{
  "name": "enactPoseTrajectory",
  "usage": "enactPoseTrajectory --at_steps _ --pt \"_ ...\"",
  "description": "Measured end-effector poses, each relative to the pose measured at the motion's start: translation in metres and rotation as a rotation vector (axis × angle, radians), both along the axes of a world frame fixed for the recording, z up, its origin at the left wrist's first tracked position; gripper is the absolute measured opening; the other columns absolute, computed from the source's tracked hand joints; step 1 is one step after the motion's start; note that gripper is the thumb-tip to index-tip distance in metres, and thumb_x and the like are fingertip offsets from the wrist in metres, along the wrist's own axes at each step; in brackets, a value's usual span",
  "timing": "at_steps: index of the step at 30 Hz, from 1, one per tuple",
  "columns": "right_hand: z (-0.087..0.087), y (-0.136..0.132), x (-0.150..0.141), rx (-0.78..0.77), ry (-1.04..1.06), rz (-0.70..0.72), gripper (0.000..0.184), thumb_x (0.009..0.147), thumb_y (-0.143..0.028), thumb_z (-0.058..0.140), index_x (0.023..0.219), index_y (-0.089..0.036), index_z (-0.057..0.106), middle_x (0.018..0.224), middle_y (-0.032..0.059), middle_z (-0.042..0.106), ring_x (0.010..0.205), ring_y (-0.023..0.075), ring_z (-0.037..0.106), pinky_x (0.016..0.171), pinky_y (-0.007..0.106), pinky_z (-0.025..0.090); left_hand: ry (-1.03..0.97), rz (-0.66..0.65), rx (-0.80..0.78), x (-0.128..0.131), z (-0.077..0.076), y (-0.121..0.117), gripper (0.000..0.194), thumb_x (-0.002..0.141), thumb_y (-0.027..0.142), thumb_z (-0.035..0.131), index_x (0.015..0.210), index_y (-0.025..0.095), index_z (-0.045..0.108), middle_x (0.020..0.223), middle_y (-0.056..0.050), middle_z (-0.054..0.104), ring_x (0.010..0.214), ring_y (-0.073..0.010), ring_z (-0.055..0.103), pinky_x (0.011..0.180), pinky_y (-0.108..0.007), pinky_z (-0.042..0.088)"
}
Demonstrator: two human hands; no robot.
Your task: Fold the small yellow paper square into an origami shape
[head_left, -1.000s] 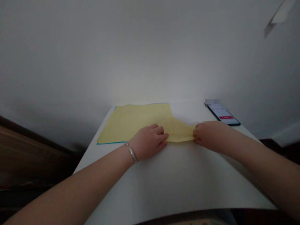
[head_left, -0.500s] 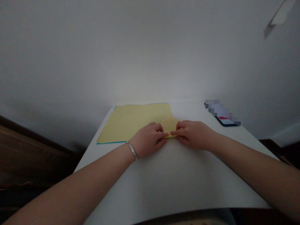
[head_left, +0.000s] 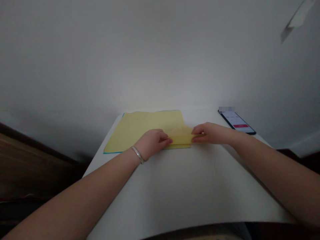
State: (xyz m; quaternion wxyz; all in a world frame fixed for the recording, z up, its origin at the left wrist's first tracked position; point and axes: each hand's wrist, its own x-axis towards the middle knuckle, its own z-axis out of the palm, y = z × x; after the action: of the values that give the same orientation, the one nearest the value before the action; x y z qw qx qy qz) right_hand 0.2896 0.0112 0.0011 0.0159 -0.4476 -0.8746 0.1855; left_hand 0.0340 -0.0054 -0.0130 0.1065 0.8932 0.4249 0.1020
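A folded piece of yellow paper is held between my two hands, its near edge a little raised. My left hand, with a silver bangle at the wrist, pinches its left end between thumb and fingers. At the other end, my right hand grips the paper with the thumb below and fingers above. Underneath lies a larger yellow sheet, flat, with a thin blue edge showing along its left and near sides. The fingers hide both ends of the folded piece.
The white table meets a pale wall at the back. On the right side of the table rests a phone with its screen lit. Brown wooden furniture stands at the left, below the tabletop.
My hands have moved apart, from the near edge of the folded paper out to its two ends. The near edge has come up off the sheet below.
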Motion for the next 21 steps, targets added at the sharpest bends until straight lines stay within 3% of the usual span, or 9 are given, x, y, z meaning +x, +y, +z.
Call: enactPoseTrajectory --at_steps 2,5,10,16,21 --pt "-0.001 0.001 0.002 -0.035 -0.025 -0.004 0.029 0.08 -0.043 0.049 0.076 -0.02 0.065 0.065 -0.001 0.059 0.057 0.012 0.048 0.052 0.024 0.031 0.002 0.059 -0.006 -0.001 0.0 0.0 0.033 0.088 0.034 0.045 0.066 0.016 0.062 0.062 0.0 0.054 0.06 -0.0114 0.05 0.055 -0.022 0.032" --pt "-0.002 0.003 0.002 0.035 -0.082 -0.077 0.034 0.08 -0.048 0.046 0.068 -0.019 0.061 0.055 -0.0022 0.051 0.051 0.011 0.04 0.049 0.025 0.026 -0.006 0.099 -0.014 -0.002 -0.001 0.001 0.031 0.088 0.034 0.045 0.072 0.017 0.066 0.065 0.0 0.058 0.061 -0.0119 0.052 0.055 -0.023 0.032" --pt "-0.005 0.002 0.001 0.116 -0.052 -0.157 0.031 0.079 -0.045 0.048 0.083 -0.019 0.064 0.064 0.0005 0.058 0.055 0.0123 0.046 0.052 0.024 0.029 -0.011 0.101 0.011 -0.001 -0.003 0.006 0.026 0.088 0.032 0.047 0.081 0.018 0.067 0.073 -0.001 0.063 0.069 -0.0134 0.056 0.06 -0.023 0.035" --pt "-0.004 0.0 0.003 0.037 -0.073 -0.163 0.031 0.08 -0.045 0.044 0.077 -0.02 0.061 0.063 -0.0002 0.057 0.056 0.0129 0.048 0.052 0.025 0.029 0.026 0.152 0.066 -0.001 -0.005 0.01 0.03 0.088 0.036 0.047 0.07 0.017 0.061 0.065 0.0 0.056 0.061 -0.0132 0.051 0.055 -0.024 0.031" --pt "0.0 -0.005 -0.001 0.064 -0.089 -0.185 0.026 0.079 -0.041 0.046 0.074 -0.019 0.059 0.064 0.0008 0.058 0.057 0.013 0.048 0.052 0.025 0.028 0.035 0.102 0.106 -0.001 -0.005 0.012 0.025 0.088 0.033 0.048 0.072 0.016 0.058 0.07 -0.001 0.055 0.067 -0.0147 0.051 0.06 -0.024 0.033"
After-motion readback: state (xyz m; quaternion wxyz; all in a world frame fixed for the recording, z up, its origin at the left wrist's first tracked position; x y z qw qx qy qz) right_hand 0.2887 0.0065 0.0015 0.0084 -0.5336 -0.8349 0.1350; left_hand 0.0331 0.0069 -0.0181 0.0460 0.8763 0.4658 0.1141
